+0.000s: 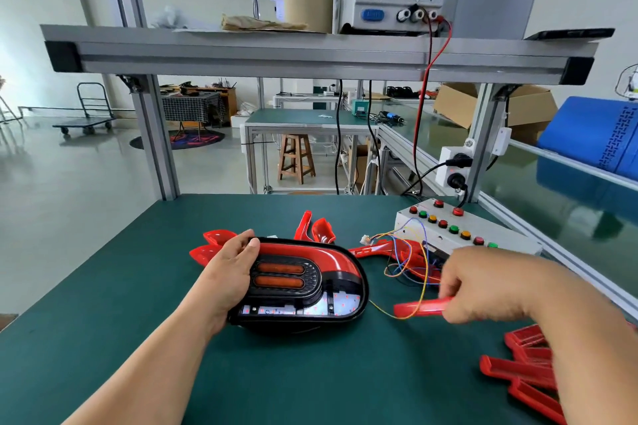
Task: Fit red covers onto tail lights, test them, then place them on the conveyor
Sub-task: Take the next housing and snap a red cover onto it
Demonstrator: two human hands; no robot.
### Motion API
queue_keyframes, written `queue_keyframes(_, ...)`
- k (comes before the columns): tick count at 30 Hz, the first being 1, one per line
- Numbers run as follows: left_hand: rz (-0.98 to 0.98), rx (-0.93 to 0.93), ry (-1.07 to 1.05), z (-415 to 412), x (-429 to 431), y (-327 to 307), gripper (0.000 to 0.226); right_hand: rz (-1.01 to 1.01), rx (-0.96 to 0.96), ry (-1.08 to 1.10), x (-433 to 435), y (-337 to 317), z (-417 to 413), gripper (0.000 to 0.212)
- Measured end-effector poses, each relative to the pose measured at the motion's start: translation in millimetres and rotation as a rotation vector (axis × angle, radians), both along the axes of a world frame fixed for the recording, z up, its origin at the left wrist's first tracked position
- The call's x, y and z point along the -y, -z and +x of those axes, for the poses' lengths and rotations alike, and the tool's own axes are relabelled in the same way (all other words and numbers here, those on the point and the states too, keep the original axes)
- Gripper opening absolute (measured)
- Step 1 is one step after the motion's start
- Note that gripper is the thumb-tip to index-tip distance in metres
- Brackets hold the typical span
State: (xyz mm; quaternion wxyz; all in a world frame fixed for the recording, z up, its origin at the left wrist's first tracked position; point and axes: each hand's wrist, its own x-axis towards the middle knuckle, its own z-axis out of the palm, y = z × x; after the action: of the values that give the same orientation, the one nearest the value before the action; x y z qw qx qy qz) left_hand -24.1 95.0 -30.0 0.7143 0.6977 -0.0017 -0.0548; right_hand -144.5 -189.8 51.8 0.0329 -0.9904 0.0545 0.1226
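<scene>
Steadying the tail light (pixel 310 272) on the desk (pixel 121 304) with left hand (pixel 228 272) fingers curled round its left end, holding a red cover (pixel 421 308) pinched in right hand (pixel 483 286) fingers to its right, ready for fitting.

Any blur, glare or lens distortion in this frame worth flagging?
Head view: the right hand and the cover it holds are motion-blurred, while the left hand and tail light are sharp. Head view: wide-angle distortion bows the shelf beam. Head view: the conveyor shows soft reflections, with even lighting and faint shadows.
</scene>
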Motion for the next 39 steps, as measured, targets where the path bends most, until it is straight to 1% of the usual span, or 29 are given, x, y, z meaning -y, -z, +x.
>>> queue_keyframes(3, 0.034, 0.018, 0.010, 0, -2, 0, 0.035, -0.144, -0.002, 0.033, 5, -19, -14, 0.028)
queue_keyframes(6, 0.089, 0.049, 0.007, 2, -4, 1, 0.039, -0.218, 0.021, 0.049, 18, -37, -26, 0.030)
queue_keyframes(8, 0.119, 0.063, 0.008, 2, -4, 2, 0.041, -0.271, 0.100, 0.059, 24, -51, -34, 0.025)
queue_keyframes(9, 0.140, 0.071, 0.010, 2, -4, 1, 0.039, -0.274, 0.165, 0.045, 21, -56, -36, 0.019)
queue_keyframes(10, 0.174, 0.089, 0.008, 2, -4, 2, 0.037, -0.254, 0.242, -0.006, 13, -57, -34, 0.018)
queue_keyframes(11, 0.233, 0.134, -0.002, 2, -4, 2, 0.032, -0.208, 0.332, -0.099, 2, -53, -29, 0.025)
queue_keyframes(12, 0.338, 0.217, -0.031, 1, -3, 2, 0.025, -0.120, 0.401, -0.202, -14, -44, -21, 0.033)
queue_keyframes(13, 0.476, 0.335, -0.088, -1, -4, -1, 0.018, -0.025, 0.451, -0.294, -33, -31, -12, 0.035)
queue_keyframes(14, 0.595, 0.481, -0.144, -4, -4, -6, 0.014, 0.043, 0.495, -0.365, -53, -15, -4, 0.031)
queue_keyframes(15, 0.648, 0.630, -0.157, -10, -6, -14, 0.013, 0.091, 0.531, -0.416, -70, 2, 4, 0.026)
queue_keyframes(16, 0.651, 0.737, -0.093, -16, -7, -22, 0.015, 0.135, 0.557, -0.438, -84, 16, 10, 0.023)
queue_keyframes(17, 0.631, 0.791, 0.044, -22, -8, -29, 0.019, 0.177, 0.588, -0.453, -91, 27, 15, 0.024)
queue_keyframes(18, 0.628, 0.803, 0.206, -28, -8, -35, 0.023, 0.215, 0.627, -0.467, -93, 36, 20, 0.026)
queue_keyframes(19, 0.674, 0.793, 0.342, -33, -6, -37, 0.024, 0.256, 0.670, -0.483, -92, 41, 25, 0.027)
queue_keyframes(20, 0.739, 0.787, 0.419, -35, -4, -38, 0.024, 0.311, 0.699, -0.485, -90, 44, 27, 0.029)
queue_keyframes(21, 0.780, 0.793, 0.432, -35, -3, -37, 0.023, 0.389, 0.731, -0.463, -87, 47, 29, 0.032)
queue_keyframes(23, 0.750, 0.778, 0.360, -33, -7, -41, 0.022, 0.610, 0.845, -0.334, -78, 52, 30, 0.034)
queue_keyframes(25, 0.693, 0.702, 0.296, -27, -19, -43, 0.023, 0.774, 0.971, -0.080, -66, 58, 32, 0.019)
queue_keyframes(26, 0.692, 0.670, 0.292, -25, -25, -43, 0.022, 0.794, 0.953, 0.069, -59, 61, 34, 0.023)
queue_keyframes(27, 0.712, 0.657, 0.304, -23, -29, -41, 0.022, 0.792, 0.861, 0.191, -54, 64, 35, 0.033)
queue_keyframes(29, 0.773, 0.674, 0.363, -23, -28, -38, 0.021, 0.773, 0.609, 0.314, -53, 69, 35, 0.056)
queue_keyframes(31, 0.840, 0.722, 0.427, -25, -22, -34, 0.017, 0.761, 0.466, 0.326, -57, 72, 34, 0.065)
queue_keyframes(32, 0.878, 0.742, 0.449, -25, -20, -32, 0.016, 0.804, 0.436, 0.330, -59, 73, 34, 0.066)
queue_keyframes(34, 0.914, 0.751, 0.476, -24, -20, -31, 0.021, 0.923, 0.395, 0.342, -63, 77, 34, 0.066)
queue_keyframes(35, 0.914, 0.742, 0.478, -23, -21, -30, 0.022, 0.942, 0.380, 0.338, -63, 79, 35, 0.065)
queue_keyframes(39, 0.932, 0.719, 0.472, -22, -23, -26, 0.023, 0.916, 0.320, 0.306, -64, 85, 35, 0.072)
